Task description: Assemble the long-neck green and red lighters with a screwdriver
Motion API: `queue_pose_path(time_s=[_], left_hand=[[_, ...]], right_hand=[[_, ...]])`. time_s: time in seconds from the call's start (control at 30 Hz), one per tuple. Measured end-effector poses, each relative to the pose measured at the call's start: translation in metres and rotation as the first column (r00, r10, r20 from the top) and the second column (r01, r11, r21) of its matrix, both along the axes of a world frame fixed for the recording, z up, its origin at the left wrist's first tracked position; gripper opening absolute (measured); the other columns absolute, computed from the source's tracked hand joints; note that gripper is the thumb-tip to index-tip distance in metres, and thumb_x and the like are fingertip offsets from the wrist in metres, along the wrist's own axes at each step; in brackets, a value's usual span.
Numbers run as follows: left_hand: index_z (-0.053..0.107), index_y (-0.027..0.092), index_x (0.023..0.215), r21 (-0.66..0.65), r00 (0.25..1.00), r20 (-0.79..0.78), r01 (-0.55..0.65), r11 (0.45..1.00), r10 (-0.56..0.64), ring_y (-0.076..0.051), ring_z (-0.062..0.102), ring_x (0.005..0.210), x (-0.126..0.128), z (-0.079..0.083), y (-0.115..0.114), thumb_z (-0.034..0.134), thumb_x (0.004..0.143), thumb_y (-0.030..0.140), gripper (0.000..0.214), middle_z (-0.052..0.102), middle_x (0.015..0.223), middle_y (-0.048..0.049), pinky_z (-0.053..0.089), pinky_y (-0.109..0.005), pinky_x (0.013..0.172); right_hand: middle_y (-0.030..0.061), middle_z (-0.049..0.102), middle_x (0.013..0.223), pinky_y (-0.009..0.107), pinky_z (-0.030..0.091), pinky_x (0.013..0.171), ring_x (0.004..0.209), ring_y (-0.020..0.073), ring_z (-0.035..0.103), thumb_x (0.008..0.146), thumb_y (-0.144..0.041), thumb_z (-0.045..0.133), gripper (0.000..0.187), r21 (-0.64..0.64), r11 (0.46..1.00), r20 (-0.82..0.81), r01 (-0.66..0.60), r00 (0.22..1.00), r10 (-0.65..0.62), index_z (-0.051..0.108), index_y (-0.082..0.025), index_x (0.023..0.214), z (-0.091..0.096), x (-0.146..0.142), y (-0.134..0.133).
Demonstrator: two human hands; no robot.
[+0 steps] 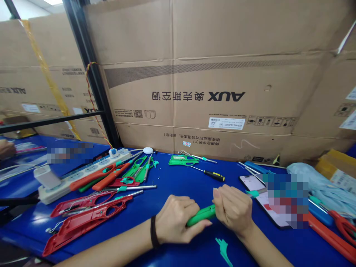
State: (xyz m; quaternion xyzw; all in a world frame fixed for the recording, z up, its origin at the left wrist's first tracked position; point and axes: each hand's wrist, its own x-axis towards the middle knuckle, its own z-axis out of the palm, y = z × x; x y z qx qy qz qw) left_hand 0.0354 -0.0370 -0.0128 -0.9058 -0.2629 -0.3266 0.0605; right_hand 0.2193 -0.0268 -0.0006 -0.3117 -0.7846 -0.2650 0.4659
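Both hands grip one green long-nosed lighter (202, 216) above the blue table. My left hand (178, 218) is wrapped round its rear end, with a dark band on the wrist. Closed over its front part is my right hand (235, 209), thumb on top. A teal piece and a metal tube stick out past the right hand, over a phone (274, 214). Below the hands lies a loose teal trigger piece (223, 252). The fingers hide most of the lighter.
Opened red lighter shells (91, 222) lie at left near a white power strip (66, 187) and orange lighters (111, 176). Green shells (183, 160) and a screwdriver (214, 175) lie behind. A large cardboard sheet (194, 37) stands at the back. Another person's hand (7, 149) shows far left.
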Motion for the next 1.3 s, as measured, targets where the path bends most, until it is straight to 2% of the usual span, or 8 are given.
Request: queue_pose_path(time_s=[0.33, 0.6, 0.7, 0.77, 0.8, 0.87, 1.07, 1.3], left_hand=[[0.049, 0.018, 0.057, -0.082, 0.996, 0.027, -0.086, 0.993, 0.088, -0.012, 0.050, 0.044, 0.033, 0.012, -0.016, 0.045, 0.089, 0.040, 0.039, 0.052, 0.049, -0.0012, 0.023, -0.024, 0.042], [0.058, 0.018, 0.063, -0.122, 0.918, -0.311, -0.297, 0.947, 0.248, -0.020, 0.057, 0.041, 0.046, 0.028, -0.027, 0.056, 0.081, 0.040, 0.028, 0.061, 0.050, -0.0039, 0.020, -0.027, 0.040], [0.058, 0.019, 0.064, -0.096, 0.923, -0.261, -0.317, 0.943, 0.284, -0.021, 0.057, 0.040, 0.049, 0.032, -0.033, 0.054, 0.083, 0.044, 0.032, 0.059, 0.048, -0.0039, 0.022, -0.027, 0.039], [0.056, 0.020, 0.063, -0.089, 0.929, -0.157, -0.351, 0.932, 0.335, -0.021, 0.057, 0.039, 0.049, 0.033, -0.034, 0.050, 0.085, 0.047, 0.036, 0.056, 0.044, -0.0028, 0.021, -0.027, 0.039], [0.055, 0.020, 0.064, -0.079, 0.927, -0.105, -0.370, 0.926, 0.361, -0.021, 0.057, 0.039, 0.049, 0.033, -0.033, 0.048, 0.086, 0.047, 0.036, 0.056, 0.043, -0.0025, 0.021, -0.027, 0.039], [0.056, 0.019, 0.067, -0.056, 0.915, -0.030, -0.404, 0.913, 0.403, -0.021, 0.059, 0.040, 0.049, 0.032, -0.027, 0.045, 0.089, 0.045, 0.036, 0.057, 0.044, -0.0025, 0.021, -0.027, 0.039], [0.059, 0.018, 0.073, -0.039, 0.892, -0.132, -0.440, 0.897, 0.432, -0.026, 0.064, 0.048, 0.057, 0.029, -0.010, 0.047, 0.089, 0.037, 0.028, 0.065, 0.053, -0.0054, 0.027, -0.027, 0.041], [0.060, 0.014, 0.077, 0.005, 0.851, -0.296, -0.453, 0.892, 0.434, -0.028, 0.064, 0.049, 0.062, 0.035, -0.013, 0.048, 0.088, 0.026, 0.020, 0.065, 0.055, -0.0086, 0.037, -0.030, 0.044]], right_hand=[[-0.0020, 0.050, 0.041, 0.028, 0.028, 0.045, 0.037, 0.0099, 0.041, 0.085, -0.002, 0.039, 0.041, -0.039, 0.998, -0.061, -0.043, 0.997, 0.040, 0.046, -0.020, 0.049, 0.006, 0.024, 0.003], [-0.0033, 0.045, 0.040, 0.029, 0.025, 0.044, 0.038, 0.0103, 0.038, 0.082, -0.004, 0.041, 0.039, -0.009, 0.991, 0.020, -0.135, 0.991, 0.135, 0.044, -0.021, 0.047, 0.007, 0.014, -0.004], [-0.0001, 0.050, 0.047, 0.030, 0.031, 0.051, 0.047, 0.0139, 0.046, 0.086, -0.009, 0.036, 0.039, 0.062, 0.984, -0.168, -0.167, 0.970, 0.176, 0.048, -0.022, 0.051, 0.012, 0.022, -0.008], [0.0014, 0.049, 0.052, 0.034, 0.036, 0.061, 0.057, 0.0175, 0.049, 0.090, -0.022, 0.035, 0.041, 0.106, 0.981, -0.606, -0.161, 0.772, 0.192, 0.049, -0.024, 0.051, 0.020, 0.034, -0.006], [0.0007, 0.046, 0.054, 0.035, 0.036, 0.064, 0.059, 0.0181, 0.047, 0.090, -0.028, 0.037, 0.041, 0.082, 0.986, -0.833, -0.145, 0.534, 0.147, 0.048, -0.024, 0.050, 0.024, 0.040, -0.004], [-0.0009, 0.042, 0.057, 0.032, 0.035, 0.061, 0.059, 0.0172, 0.044, 0.088, -0.030, 0.037, 0.036, 0.022, 0.983, -0.931, -0.182, 0.356, 0.087, 0.045, -0.025, 0.053, 0.030, 0.047, 0.005], [-0.0039, 0.050, 0.048, 0.028, 0.041, 0.042, 0.040, 0.0146, 0.049, 0.081, -0.042, 0.043, 0.028, -0.239, 0.742, -0.968, -0.627, 0.209, -0.135, 0.048, -0.023, 0.062, 0.027, 0.017, 0.034], [-0.0072, 0.035, 0.038, 0.022, 0.033, 0.034, 0.030, 0.0092, 0.037, 0.076, -0.034, 0.037, 0.029, -0.145, 0.499, -0.963, -0.854, 0.006, -0.270, 0.035, -0.023, 0.049, 0.029, -0.009, 0.041]])
